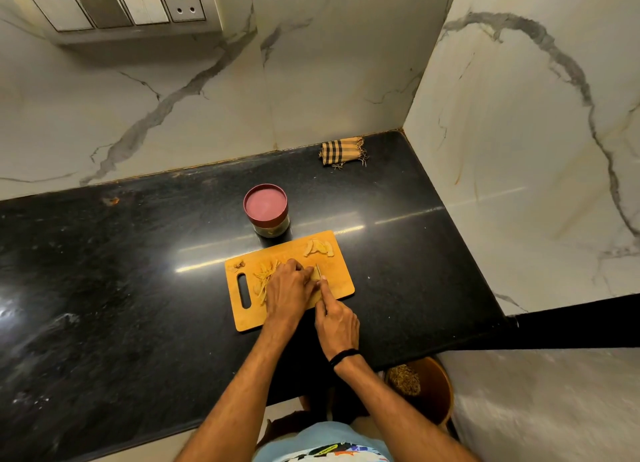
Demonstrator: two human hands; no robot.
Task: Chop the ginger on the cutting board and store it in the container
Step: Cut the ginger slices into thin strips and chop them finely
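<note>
Wide bare stretch of glossy black stone counter (pixel 104 271) left of the wooden cutting board (pixel 341 274). Lidded pink-topped round container (pixel 266 209) just beyond the board's far edge. Folded checked cloth (pixel 343 151) in the back corner. White marble wall (pixel 519 150) close on the right.

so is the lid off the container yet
No, the pink lid sits closed on the container behind the cutting board.

Head view looks down onto countertop (pixel 104 288)
</note>
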